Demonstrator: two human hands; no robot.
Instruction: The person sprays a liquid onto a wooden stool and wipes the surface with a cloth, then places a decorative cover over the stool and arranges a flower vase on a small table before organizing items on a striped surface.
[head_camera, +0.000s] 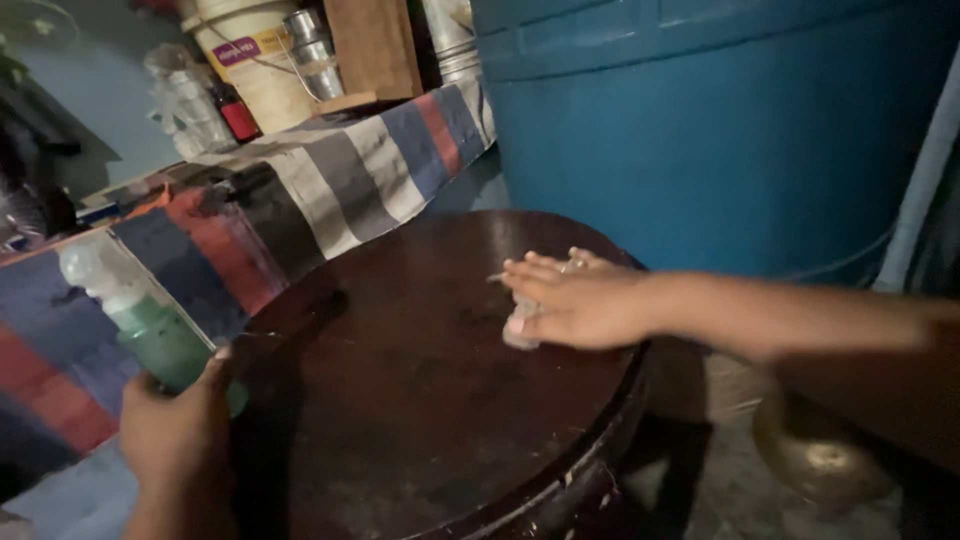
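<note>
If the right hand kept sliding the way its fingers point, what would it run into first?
The right hand lies flat on the round dark table, fingers pointing left over a small pale thing. Ahead is only bare tabletop up to its far edge; past that, probably the striped cloth, though depth is unclear.

A big blue barrel (720, 130) stands behind a striped cloth (330, 180).
</note>
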